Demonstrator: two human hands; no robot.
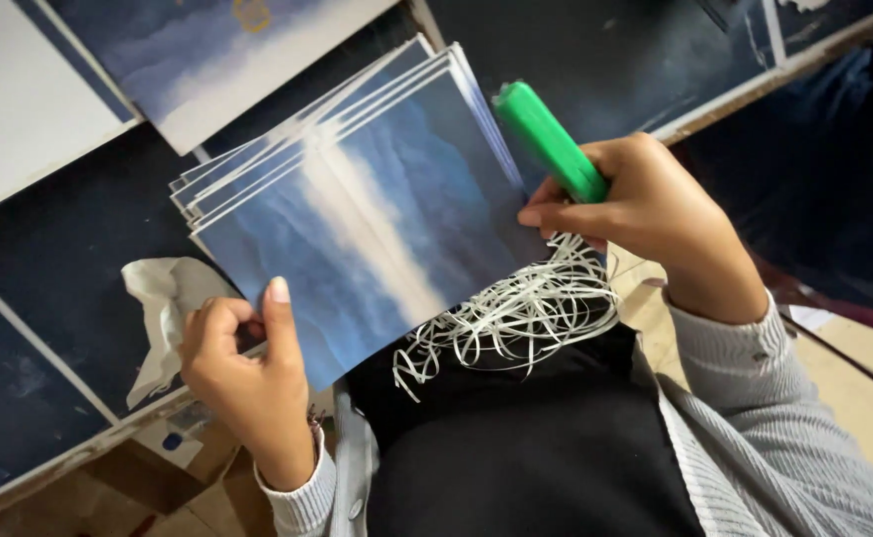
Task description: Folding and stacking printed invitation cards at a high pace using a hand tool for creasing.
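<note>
The left hand holds a stack of cards by its lower corner, with the thumb pressed on the top card and the other fingers curled under the stack, so the grip is closed on the cards. The cards are printed in blue with a pale white band across the middle, and they are fanned a little, so the edges of several cards show at the upper left side. The stack is lifted above the person's lap and is tilted. The right hand is closed around a green marker, which points up and to the left, and its tip is just beside the right edge of the stack. Under the cards, a bunch of thin white paper strips lies on the black apron of the person. A crumpled white cloth rests near the left hand, on a dark blue board. More printed sheets lie farther away at the top.
</note>
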